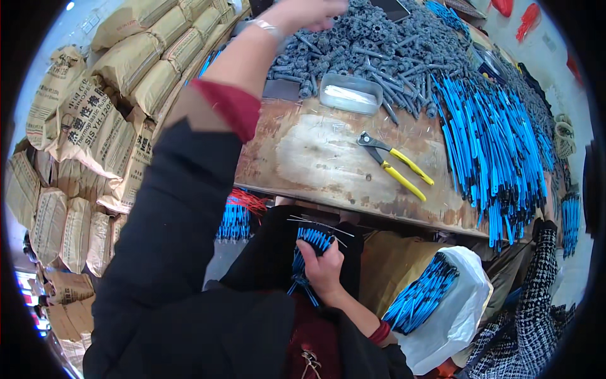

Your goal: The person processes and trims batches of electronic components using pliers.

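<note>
My right hand [325, 268] is closed around a bundle of thin blue sticks with black ends [314, 239], held low over my lap below the table edge. A few thin pale strips lie across the top of the bundle. My left arm stretches far forward over the table. At its end my left hand [310, 14] is smeared by motion beside the heap of grey plastic fittings [372, 38], so I cannot make out its fingers. On the table lie end-cutting pliers with yellow handles [398, 165], jaws toward the back left. A clear tray [351, 108] holds white strips.
A big pile of blue sticks [492, 145] covers the table's right side. Below it stands a white sack [464, 316] with more sticks. Brown paper sacks [95, 120] are stacked at left. A person in a checked sleeve [536, 271] is at right. Red ties [249, 199] top another blue bundle.
</note>
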A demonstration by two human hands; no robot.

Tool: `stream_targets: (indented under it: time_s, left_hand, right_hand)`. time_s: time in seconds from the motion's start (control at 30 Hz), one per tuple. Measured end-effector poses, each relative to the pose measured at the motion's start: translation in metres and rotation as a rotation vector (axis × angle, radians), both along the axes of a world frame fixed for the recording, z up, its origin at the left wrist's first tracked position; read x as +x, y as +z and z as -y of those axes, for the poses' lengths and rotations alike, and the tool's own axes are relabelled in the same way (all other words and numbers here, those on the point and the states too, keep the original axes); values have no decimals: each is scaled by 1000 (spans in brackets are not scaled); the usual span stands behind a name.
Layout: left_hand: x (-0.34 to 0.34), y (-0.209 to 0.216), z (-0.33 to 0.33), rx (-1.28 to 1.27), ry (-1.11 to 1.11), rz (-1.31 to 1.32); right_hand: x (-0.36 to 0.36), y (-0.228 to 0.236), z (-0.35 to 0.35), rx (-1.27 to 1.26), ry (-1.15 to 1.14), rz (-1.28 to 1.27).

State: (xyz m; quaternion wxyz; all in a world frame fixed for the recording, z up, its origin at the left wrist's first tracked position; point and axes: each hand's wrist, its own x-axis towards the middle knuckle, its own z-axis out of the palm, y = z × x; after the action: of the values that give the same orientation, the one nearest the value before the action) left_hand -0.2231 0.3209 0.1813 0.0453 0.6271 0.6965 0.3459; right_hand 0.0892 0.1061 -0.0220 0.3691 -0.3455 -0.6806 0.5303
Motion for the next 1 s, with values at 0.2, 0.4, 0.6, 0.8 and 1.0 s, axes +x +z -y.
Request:
stream_targets:
  time_s: [0.2, 0.4, 0.6, 0.8, 1.0]
  left_hand:
    - [-28, -70, -28, -158, 354, -445]
    - [-7, -106, -39, -44, 378, -367]
    - [-5, -108, -20, 33, 610, -298]
    - [-9, -47, 23, 254, 476, -355]
    - [37, -12, 162, 200, 72, 587]
  right_hand:
    - [-4, 2, -6, -13, 25, -22]
    - [4, 5, -3, 48, 3, -26]
    - [-3, 4, 0, 103, 24, -25]
    - [-2, 10, 9, -32, 57, 0]
    - [-1, 7, 20, 78, 39, -19]
